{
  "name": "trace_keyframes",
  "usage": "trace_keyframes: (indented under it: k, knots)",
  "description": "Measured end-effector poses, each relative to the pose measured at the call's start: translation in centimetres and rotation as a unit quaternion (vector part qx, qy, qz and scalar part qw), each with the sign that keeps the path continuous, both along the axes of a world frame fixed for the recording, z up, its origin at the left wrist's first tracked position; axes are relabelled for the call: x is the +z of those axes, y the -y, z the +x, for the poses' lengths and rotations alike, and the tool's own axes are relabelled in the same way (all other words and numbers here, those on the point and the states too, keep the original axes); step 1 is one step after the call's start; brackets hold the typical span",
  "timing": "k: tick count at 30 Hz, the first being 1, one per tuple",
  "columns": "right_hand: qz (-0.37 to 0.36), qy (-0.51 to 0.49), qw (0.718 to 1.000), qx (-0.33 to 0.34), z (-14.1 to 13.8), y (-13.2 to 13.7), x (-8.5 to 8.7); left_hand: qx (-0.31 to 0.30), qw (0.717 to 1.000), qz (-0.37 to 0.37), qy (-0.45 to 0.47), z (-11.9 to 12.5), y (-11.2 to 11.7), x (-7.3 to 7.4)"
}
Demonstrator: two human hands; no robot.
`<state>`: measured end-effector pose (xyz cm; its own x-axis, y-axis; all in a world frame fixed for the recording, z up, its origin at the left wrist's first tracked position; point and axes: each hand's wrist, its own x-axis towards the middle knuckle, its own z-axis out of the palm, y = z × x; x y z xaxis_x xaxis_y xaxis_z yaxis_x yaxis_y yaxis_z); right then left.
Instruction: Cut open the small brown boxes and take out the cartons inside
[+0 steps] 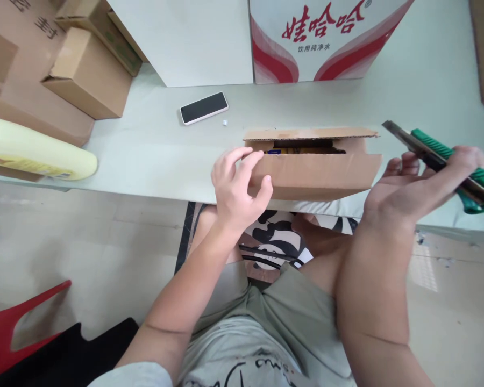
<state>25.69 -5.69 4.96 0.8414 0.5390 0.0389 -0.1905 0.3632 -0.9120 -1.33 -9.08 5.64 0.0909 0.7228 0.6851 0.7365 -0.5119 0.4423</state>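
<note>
A brown cardboard box (318, 174) lies at the table's near edge with its top flaps parted. Through the gap shows something yellow and blue (302, 151), mostly hidden inside. My left hand (240, 185) rests at the box's left end, fingers apart and touching the flap. To the right of the box, my right hand (419, 185) grips a green utility knife (439, 150), its blade extended and pointing up to the left, clear of the cardboard.
A phone (204, 108) and a small white scrap (225, 123) lie behind the box. Large white cartons (310, 48) stand at the back. Brown boxes (92, 75) and a pale yellow bottle (36, 150) are on the left. A red stool (20, 322) is at lower left.
</note>
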Motion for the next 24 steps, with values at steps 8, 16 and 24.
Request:
trace_keyframes:
  k: [8, 16, 24]
  knots:
    - [0.016, -0.115, 0.993, -0.019, -0.6, -0.2, 0.5, 0.012, 0.995, 0.01, -0.097, 1.5, -0.5, 2.1]
    - [-0.035, -0.066, 0.997, 0.004, -0.1, -0.6, -0.9, -0.012, 0.996, 0.027, -0.083, 1.4, -1.0, 1.4]
    - [-0.085, 0.053, 0.995, 0.028, 0.8, -1.7, -3.9, 0.001, 0.999, -0.008, -0.04, 1.6, -1.2, 1.4]
